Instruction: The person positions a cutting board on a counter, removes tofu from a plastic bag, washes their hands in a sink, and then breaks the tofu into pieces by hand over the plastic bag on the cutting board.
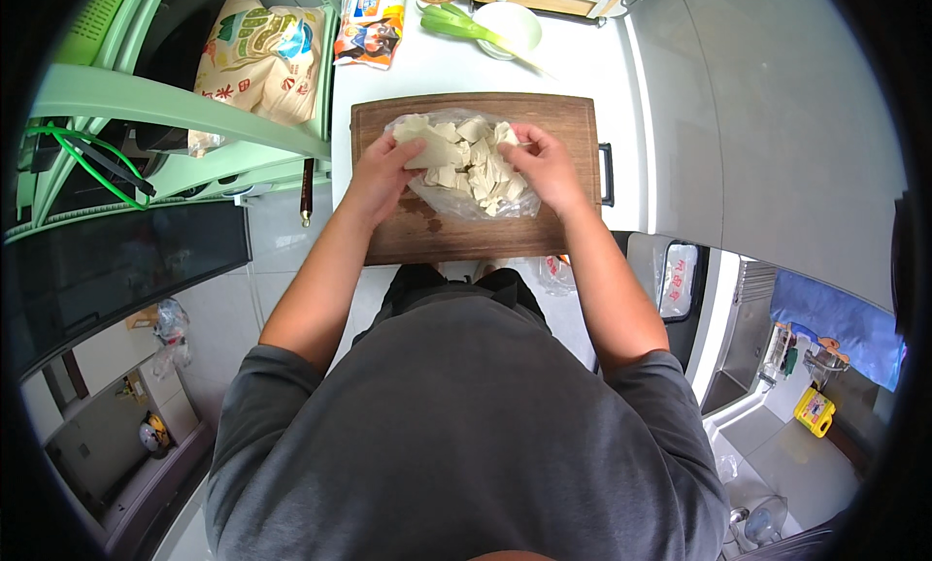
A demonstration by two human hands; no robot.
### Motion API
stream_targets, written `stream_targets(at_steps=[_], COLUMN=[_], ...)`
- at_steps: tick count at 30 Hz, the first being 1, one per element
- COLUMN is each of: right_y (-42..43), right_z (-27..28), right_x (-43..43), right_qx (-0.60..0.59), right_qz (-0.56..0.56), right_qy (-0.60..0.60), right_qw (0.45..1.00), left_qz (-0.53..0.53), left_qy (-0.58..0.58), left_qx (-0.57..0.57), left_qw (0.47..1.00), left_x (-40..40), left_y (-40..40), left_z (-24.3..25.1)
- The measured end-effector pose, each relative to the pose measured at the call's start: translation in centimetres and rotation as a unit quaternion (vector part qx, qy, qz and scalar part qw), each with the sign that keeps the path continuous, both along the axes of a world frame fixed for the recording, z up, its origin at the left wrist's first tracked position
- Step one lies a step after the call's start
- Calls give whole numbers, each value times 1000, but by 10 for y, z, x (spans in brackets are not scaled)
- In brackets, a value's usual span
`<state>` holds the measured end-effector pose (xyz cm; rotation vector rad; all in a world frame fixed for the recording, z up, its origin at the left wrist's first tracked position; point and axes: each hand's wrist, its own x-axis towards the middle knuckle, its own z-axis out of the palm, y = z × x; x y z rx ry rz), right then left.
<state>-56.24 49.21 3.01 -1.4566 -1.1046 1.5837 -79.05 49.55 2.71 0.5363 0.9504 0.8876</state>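
Observation:
My left hand point(380, 177) grips a large, pale, torn sheet of what looks like tofu skin point(431, 147) between thumb and fingers. In my right hand point(547, 166), a smaller piece point(504, 134) of the same pale sheet is pinched near the thumb. Between and below both hands lies a heap of torn pieces point(484, 171), resting on a clear plastic bag point(466, 208). The bag is spread over a dark wooden cutting board point(473, 244). My left fingertips are partly hidden by the large sheet.
Behind the board, a leek point(466, 26) lies across a white plate point(513, 29), beside a printed food packet point(371, 26). A green metal shelf point(175, 110) with a large printed sack point(269, 59) stands left. A black handle point(606, 174) sits past the board's right edge.

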Motion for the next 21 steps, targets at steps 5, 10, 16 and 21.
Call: stream_targets(at_steps=[5, 10, 16, 21], right_y=[-7, -5, 1, 0], right_z=[-12, -33, -4, -1], right_x=[-16, -39, -34, -33], right_qx=[327, 340, 142, 40], right_qz=[123, 191, 109, 118], right_qy=[-400, -453, -133, 34], right_qw=[847, 802, 975, 992], left_qz=[29, 22, 35, -9], left_qy=[79, 105, 80, 44], left_qx=[32, 43, 84, 99], left_qw=[996, 993, 993, 994], left_x=[-9, -1, 4, 8], left_y=[1, -4, -11, -12], left_z=[-10, -2, -3, -2])
